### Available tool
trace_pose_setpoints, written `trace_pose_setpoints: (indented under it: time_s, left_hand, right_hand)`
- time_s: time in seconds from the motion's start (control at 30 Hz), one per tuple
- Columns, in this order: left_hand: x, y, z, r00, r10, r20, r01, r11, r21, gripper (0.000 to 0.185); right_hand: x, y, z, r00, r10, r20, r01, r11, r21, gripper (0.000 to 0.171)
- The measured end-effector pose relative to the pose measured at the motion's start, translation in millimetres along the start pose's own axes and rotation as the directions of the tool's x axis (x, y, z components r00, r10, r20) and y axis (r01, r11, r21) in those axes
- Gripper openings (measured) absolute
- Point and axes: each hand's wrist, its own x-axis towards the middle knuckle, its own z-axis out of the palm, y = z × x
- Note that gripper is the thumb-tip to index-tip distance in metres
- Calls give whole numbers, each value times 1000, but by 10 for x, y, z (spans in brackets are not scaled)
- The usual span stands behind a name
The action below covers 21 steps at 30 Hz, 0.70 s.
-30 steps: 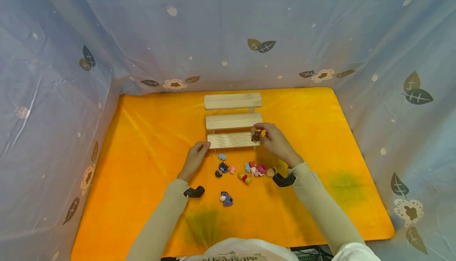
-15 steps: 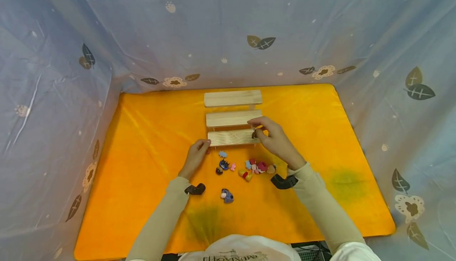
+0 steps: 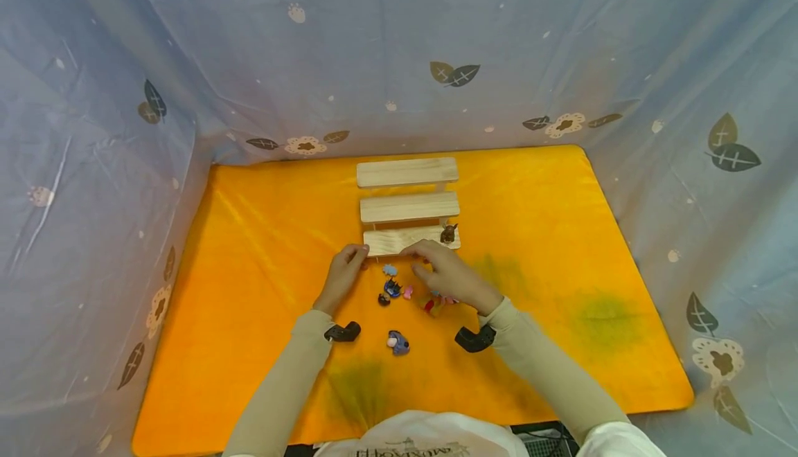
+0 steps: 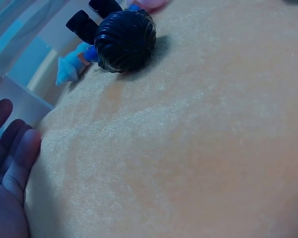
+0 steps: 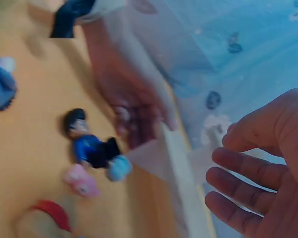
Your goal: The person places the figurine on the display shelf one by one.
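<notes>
The bench (image 3: 262, 235) carries an orange cloth, with a three-step wooden stand (image 3: 408, 204) set toward the far edge. A small brown figure (image 3: 447, 234) stands upright on the right end of the lowest step, clear of both hands.

The right hand (image 3: 445, 277) hovers low over the cluster of small toy figures (image 3: 399, 291) just in front of the stand; its fingers (image 5: 248, 173) are spread and loosely extended, holding nothing. It covers part of the cluster, so the pieces beneath cannot be told apart.

The left hand (image 3: 343, 273) rests at the left end of the lowest step, fingertips touching the wood, fingers relaxed and flat in the left wrist view.

A figure in a blue top with dark hair (image 5: 89, 144) lies on its side between the hands. A pink piece (image 5: 82, 181) sits just beside it. Another blue figure (image 3: 396, 343) lies apart, nearer the person.
</notes>
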Motion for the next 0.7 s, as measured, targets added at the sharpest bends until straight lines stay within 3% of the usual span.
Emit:
trace_pose_setpoints:
  time_s: [0.13,0.2,0.27,0.37,0.47,0.7]
  left_hand:
    - [-3,3,2,1000,-10,-10,10,1000,4,44]
    - [-4,3,0,1000,-12,-13,12,1000,8,45]
    - [-13,-1,-3,1000,-11,-13,11,1000,6,46]
    - [-24,-5,-1,1000,-9,-14,9,1000,1,46]
    - [-21,-16,7,1000,-6,-15,6,1000,-3,45]
    - [1,-20,8,1000,-3,-18,3,1000,-21,44]
  right_hand:
    - [51,-4,157,997,-23,74,28,998,-64,35]
    - [89,9,250,991,-67,117,86,983,-160,37]
    - [118,21,348,981,-116,158,159,943,-294,41]
    - [137,31,493,963,-169,211,253,833,-491,47]
    - [144,26,604,957,-165,238,279,748,-603,51]
    - [171,20,741,954,-115,278,285,647,-708,40]
